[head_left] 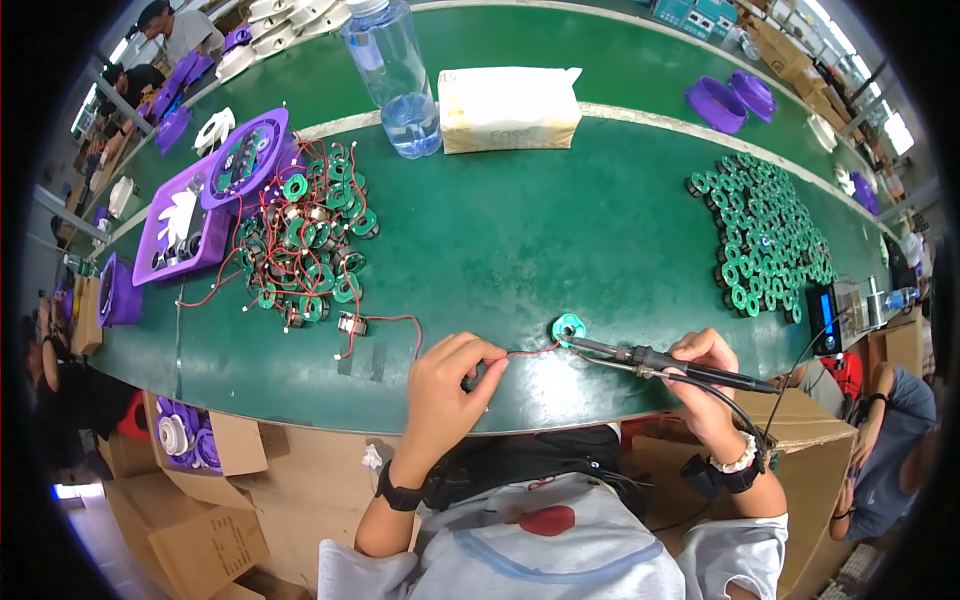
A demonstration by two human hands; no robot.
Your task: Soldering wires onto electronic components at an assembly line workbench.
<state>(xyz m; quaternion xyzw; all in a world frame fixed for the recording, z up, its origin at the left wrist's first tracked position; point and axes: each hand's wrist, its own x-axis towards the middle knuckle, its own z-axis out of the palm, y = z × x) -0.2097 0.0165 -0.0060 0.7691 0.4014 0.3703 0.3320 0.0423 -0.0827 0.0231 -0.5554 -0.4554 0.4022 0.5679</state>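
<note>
My left hand (pixel 445 388) pinches a red wire (pixel 530 353) between thumb and fingertips. A small dark piece shows against the same fingers; its kind is hidden. The wire runs right to a round coil part with a green ring top (pixel 568 328), lying on the green table. In my right hand (pixel 706 372) is a soldering iron (pixel 690 368) with a thin metal feed tube alongside. Its tip reaches the ring's right edge, where the wire ends. Left of my left hand lies a similar part (pixel 352 323) with its own red wire.
A tangled heap of wired coil parts (pixel 305 235) lies at left beside a purple basket (pixel 215 240). Rows of green rings (pixel 765 240) cover the right. A water bottle (pixel 400 100) and tissue pack (pixel 510 112) stand at the back. A soldering station (pixel 828 318) is far right, near another person (pixel 895 430).
</note>
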